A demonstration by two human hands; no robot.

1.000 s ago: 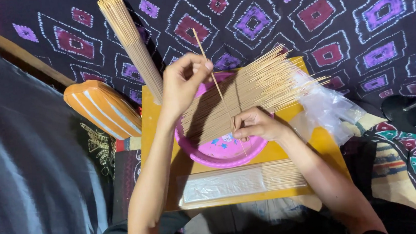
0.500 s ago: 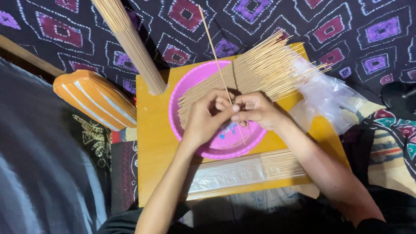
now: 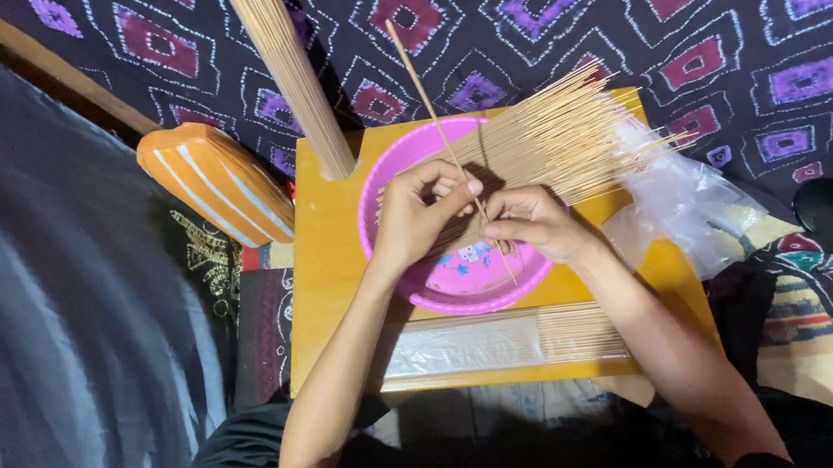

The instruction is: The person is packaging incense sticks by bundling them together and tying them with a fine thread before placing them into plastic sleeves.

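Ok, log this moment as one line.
left hand: pinching stick | right hand: pinching same stick | below: pink bowl | bowl on: yellow board

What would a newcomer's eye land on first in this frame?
Probably the pink bowl in the middle of the yellow board, where the left hand and right hand pinch a single thin stick that slants up and away. Next, the fan of loose sticks spreading across the bowl's right rim, and the tight stick bundle rising at upper left.
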